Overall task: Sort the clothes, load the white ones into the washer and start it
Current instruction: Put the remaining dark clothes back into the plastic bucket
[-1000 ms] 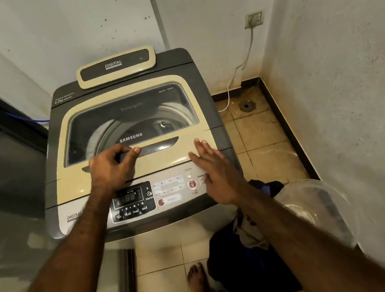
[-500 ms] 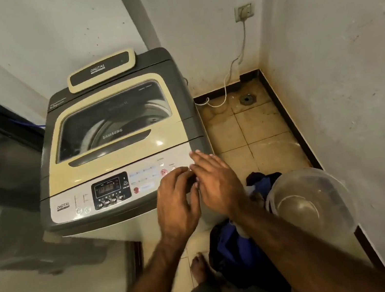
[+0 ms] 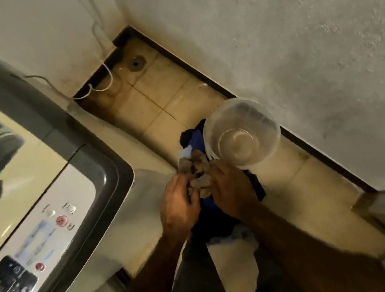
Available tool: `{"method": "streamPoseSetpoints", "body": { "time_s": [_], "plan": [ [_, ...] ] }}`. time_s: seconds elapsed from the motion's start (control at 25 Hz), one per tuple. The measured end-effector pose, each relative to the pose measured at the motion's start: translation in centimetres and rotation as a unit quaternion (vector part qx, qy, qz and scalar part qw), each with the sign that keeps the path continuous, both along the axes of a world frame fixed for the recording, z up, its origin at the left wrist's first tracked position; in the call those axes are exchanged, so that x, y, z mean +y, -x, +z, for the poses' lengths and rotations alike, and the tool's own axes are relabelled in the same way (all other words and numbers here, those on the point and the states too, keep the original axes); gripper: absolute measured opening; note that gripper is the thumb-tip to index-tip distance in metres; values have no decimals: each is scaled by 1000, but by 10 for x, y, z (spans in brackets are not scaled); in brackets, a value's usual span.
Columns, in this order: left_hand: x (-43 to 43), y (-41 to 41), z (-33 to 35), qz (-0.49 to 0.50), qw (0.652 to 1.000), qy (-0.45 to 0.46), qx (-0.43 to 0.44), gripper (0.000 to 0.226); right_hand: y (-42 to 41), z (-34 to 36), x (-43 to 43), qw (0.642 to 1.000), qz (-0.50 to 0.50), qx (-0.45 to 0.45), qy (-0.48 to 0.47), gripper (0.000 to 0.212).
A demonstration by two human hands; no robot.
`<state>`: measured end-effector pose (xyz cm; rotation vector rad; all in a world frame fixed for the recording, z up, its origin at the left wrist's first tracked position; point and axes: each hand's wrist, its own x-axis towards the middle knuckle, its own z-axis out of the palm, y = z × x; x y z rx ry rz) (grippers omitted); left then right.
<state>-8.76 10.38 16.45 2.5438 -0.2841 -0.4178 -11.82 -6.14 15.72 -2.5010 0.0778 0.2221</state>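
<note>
A top-loading washer (image 3: 80,160) with a cream lid and grey frame fills the left side, its lid down. On the floor to its right lies a pile of dark blue clothes (image 3: 208,207) with a grey-brown cloth (image 3: 196,171) on top. My left hand (image 3: 180,204) and my right hand (image 3: 230,190) are both down on the pile, fingers curled into the grey-brown cloth. The view is blurred.
A clear plastic tub (image 3: 241,132) stands on the tiled floor beside the pile, against the right wall. A floor drain (image 3: 135,63) and a white cable (image 3: 104,58) are in the far corner. Something pale (image 3: 236,267) lies on the floor near my legs.
Both hands left the washer's control panel and dropped to the clothes pile on the floor. The view swung right and down, so the washer now sits at the left.
</note>
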Motion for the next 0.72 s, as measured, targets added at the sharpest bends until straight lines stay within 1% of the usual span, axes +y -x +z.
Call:
{"method": "streamPoseSetpoints", "body": {
  "time_s": [0.08,0.2,0.28,0.36,0.44,0.52,0.64,0.72],
  "plan": [
    [2,1,-37,-38,998,-10,50,22,24,-35,-4,996,-63,59,-13,40],
    [10,9,-91,-71,992,-40,100,24,56,-85,-5,979,-134,151,-15,39],
    [15,16,-133,-75,985,-47,145,28,72,-123,-4,968,-154,198,-22,40],
    [18,24,-170,-54,980,-54,184,30,84,-161,-3,960,-155,231,-31,41],
    [17,26,-204,-24,978,-67,198,33,90,-197,-2,956,-145,251,-39,42],
    [11,17,-229,0,979,-92,183,43,86,-223,-1,958,-132,251,-46,43],
    [-6,-7,-270,-15,977,-164,136,67,68,-262,1,960,-138,238,-57,42],
    [-15,-25,-298,-31,968,-207,141,84,52,-283,2,965,-137,216,-62,41]
  ]
}}
